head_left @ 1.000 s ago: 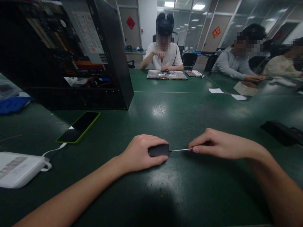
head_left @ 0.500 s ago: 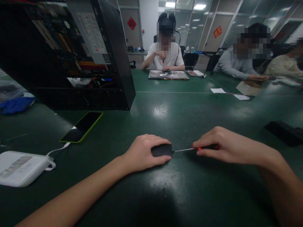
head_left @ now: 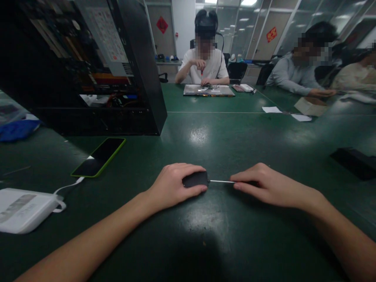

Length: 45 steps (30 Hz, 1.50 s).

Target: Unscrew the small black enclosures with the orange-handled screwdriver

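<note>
A small black block-shaped object (head_left: 195, 179) lies on the green table, between the thumb and fingers of my left hand (head_left: 171, 185). From its right end a thin metal screwdriver shaft (head_left: 221, 181) runs level to the fingertips of my right hand (head_left: 261, 183). The thumb and fingers of my right hand are pinched on the screwdriver, and its handle is hidden behind them. The shaft's tip meets a small dark part at the end of the black object.
A large open computer case (head_left: 129, 121) stands at the back left. Nearer are a green-edged phone (head_left: 99, 158) and a white power bank (head_left: 26, 209) joined by a cable. A black object (head_left: 354, 162) lies right. A person (head_left: 219, 64) works across the green table (head_left: 194, 149).
Both hands and the black object have shifted slightly left in view. My right hand's fingers now cover the red part of the screwdriver that showed before. The view has tilted slightly.
</note>
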Tool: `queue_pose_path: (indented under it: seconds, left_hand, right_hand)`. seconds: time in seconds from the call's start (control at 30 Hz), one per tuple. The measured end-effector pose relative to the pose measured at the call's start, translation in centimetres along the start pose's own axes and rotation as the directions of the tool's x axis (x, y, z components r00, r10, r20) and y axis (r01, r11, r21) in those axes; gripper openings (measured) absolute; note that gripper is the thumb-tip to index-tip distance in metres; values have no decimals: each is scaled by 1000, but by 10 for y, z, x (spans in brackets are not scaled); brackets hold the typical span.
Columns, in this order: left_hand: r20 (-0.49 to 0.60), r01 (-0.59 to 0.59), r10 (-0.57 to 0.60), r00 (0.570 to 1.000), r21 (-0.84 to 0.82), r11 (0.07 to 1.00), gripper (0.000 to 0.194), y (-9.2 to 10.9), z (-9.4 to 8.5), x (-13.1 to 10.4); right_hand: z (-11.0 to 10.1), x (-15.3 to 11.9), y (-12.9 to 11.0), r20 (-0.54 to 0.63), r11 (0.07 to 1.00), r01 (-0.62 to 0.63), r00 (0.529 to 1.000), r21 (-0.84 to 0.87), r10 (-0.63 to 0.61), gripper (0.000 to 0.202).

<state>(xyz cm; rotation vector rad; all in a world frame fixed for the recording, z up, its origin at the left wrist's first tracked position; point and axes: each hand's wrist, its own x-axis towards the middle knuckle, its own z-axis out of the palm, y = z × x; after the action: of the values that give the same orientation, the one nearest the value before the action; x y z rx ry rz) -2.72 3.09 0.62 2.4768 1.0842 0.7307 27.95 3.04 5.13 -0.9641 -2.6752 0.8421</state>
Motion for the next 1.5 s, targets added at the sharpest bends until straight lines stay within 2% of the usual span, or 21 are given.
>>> queue_pose_path:
  seconds: [0.1, 0.33, 0.53, 0.87, 1.03, 1.27, 1.37, 1.5]
  left_hand:
    - [5, 7, -7, 1000, -3, 1000, 42, 1, 0, 0]
    - [-12, 5, -5, 1000, -11, 1000, 44, -1, 3, 1]
    - [-20, 5, -6, 1000, -63, 998, 45, -1, 2, 1]
    - [35, 39, -35, 999, -136, 990, 42, 1, -13, 3]
    - [-18, 34, -37, 999, -121, 992, 41, 0, -9, 3]
    - [-84, 50, -65, 994, -168, 984, 40, 2, -1, 4]
    - [-50, 50, -59, 997, -157, 986, 41, 1, -7, 5]
    - [102, 6, 7, 995, -130, 992, 44, -7, -25, 6]
  right_hand:
    - [8, 5, 1, 18, 1000, -28, 999, -5, 28, 36]
    - [35, 11, 0, -131, 988, 21, 991, -154, -41, 37]
    - [35, 12, 5, -145, 989, 65, 986, -131, -84, 34]
    - [32, 12, 14, -143, 995, 87, 985, -51, -94, 31]
    - [33, 15, 13, -153, 994, 82, 984, -74, -93, 32]
    - [46, 27, 3, -195, 990, 54, 978, -129, -79, 35]
    - [47, 27, 3, -193, 984, 56, 977, -168, -88, 35]
    - [43, 23, 5, -179, 979, 42, 981, -200, -78, 36]
